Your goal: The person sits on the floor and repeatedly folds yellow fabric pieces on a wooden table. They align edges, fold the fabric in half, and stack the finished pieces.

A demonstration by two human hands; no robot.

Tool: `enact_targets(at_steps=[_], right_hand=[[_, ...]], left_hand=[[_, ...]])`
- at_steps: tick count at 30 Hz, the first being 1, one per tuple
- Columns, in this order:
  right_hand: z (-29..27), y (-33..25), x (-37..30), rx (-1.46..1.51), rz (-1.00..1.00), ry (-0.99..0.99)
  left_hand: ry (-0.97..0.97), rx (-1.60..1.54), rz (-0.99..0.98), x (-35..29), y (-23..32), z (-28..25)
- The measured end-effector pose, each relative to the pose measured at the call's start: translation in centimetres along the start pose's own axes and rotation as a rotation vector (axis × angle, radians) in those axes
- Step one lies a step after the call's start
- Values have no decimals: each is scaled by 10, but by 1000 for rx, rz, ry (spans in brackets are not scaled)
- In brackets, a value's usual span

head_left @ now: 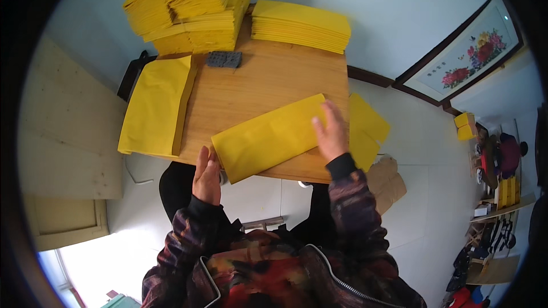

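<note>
A long yellow folded piece [271, 137], of paper or cloth, lies slanted across the near part of the wooden table [257, 80]. Its near left corner sticks out past the table's edge. Around its right end is my right hand [332, 134], thumb apart from the fingers, which seem to touch that end. My left hand [206, 178] is upright beside the left end, fingers stretched, palm toward the piece; whether it touches is hard to tell. Farther left lies a thick pile of yellow pieces [154, 105], reaching over the table's left side.
Tall yellow stacks [197, 11] stand at the back left, and a neat yellow stack [299, 25] at the back right. Near them sits a dark grey block [224, 59]. Beyond the right edge are more yellow sheets [365, 128] and brown paper [388, 182]. A flower picture [468, 54] leans at the wall.
</note>
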State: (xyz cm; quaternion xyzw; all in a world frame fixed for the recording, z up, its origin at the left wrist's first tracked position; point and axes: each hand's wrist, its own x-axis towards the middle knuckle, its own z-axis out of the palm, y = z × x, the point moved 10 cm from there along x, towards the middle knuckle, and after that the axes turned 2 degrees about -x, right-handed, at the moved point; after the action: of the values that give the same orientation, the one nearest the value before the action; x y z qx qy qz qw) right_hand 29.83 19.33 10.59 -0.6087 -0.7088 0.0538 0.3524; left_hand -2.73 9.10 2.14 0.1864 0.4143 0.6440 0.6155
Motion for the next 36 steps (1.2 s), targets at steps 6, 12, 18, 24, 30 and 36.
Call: enact_targets(at_steps=[6, 12, 18, 24, 30, 36], right_hand=[[26, 115, 40, 366, 388, -273], [49, 99, 35, 460, 319, -321], [47, 97, 32, 445, 346, -330], [43, 96, 33, 444, 378, -290], [46, 102, 35, 450, 347, -265], [49, 106, 33, 463, 349, -266]], left_hand=[[-38, -13, 24, -1, -3, 8], [-19, 7, 7, -3, -8, 12], [-46, 16, 45, -5, -7, 19], [-31, 54, 42, -4, -6, 16], [13, 14, 32, -5, -5, 15], [13, 58, 35, -4, -6, 16]])
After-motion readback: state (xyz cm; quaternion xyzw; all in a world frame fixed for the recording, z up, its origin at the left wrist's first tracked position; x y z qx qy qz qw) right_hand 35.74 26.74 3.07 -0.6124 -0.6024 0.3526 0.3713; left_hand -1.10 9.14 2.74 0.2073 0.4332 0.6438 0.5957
